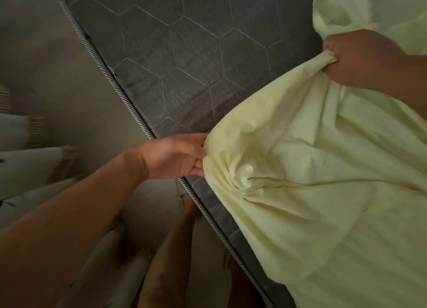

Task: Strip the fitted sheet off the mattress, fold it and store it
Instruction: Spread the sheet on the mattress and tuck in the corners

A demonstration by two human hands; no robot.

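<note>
While our left hand [175, 156] grips the sheet [323, 169] at the near edge and our right hand [365, 60] clenches a bunch farther right | mattress [184, 53] bare on the left | we judge stripping partly done; folding, storing remain.

A smooth grey-beige floor [50, 60] fills the left side; on it, at the left edge and lower down, lie blurred white cloth pieces with brown striped ends [32, 162]
</note>
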